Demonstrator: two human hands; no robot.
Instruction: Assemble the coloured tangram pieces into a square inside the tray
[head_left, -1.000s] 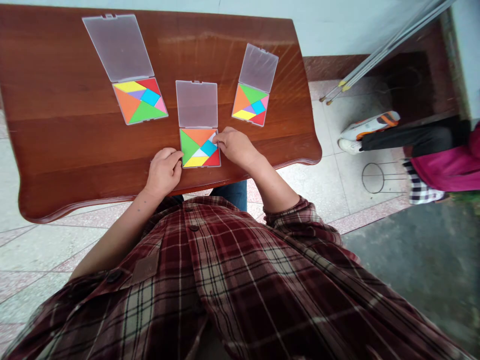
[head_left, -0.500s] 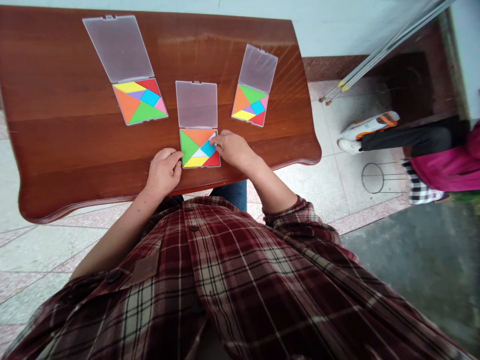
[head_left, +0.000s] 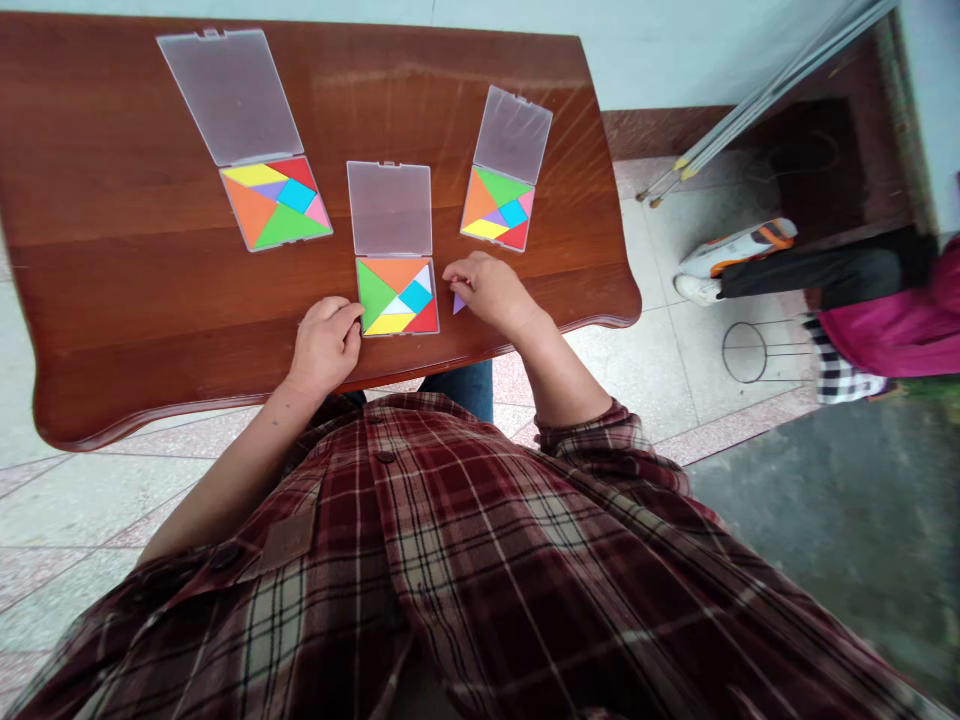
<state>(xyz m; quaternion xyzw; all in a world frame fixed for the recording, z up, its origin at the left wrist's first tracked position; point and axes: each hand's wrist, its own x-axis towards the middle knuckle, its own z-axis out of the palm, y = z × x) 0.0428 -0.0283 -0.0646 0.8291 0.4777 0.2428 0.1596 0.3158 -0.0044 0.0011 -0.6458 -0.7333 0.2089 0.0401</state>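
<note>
The middle tangram box (head_left: 389,210) lies with its clear lid folded back. In its tray are an orange triangle (head_left: 394,271), a green triangle (head_left: 373,295), a blue square (head_left: 415,296), a yellow parallelogram (head_left: 388,324) and a red triangle (head_left: 425,319). Two white gaps show between them. My left hand (head_left: 324,343) has its fingers bent and holds the tray's left edge. Just right of the tray, my right hand (head_left: 487,292) is closed in a pinch, with a bit of a pink piece (head_left: 454,281) at the fingertips. A purple triangle (head_left: 458,303) shows partly below those fingers.
Two more open tangram boxes with filled trays lie on the brown table: a left tray (head_left: 276,203) and a right tray (head_left: 497,208). Crutches (head_left: 739,125) lean at the right. A person's leg (head_left: 795,268) and a wire ring stand (head_left: 745,354) are beyond the table.
My right hand has drawn back rightward from the middle tray, uncovering the white gap above the blue square. The purple triangle now shows beneath it. My left hand stays at the tray's edge.
</note>
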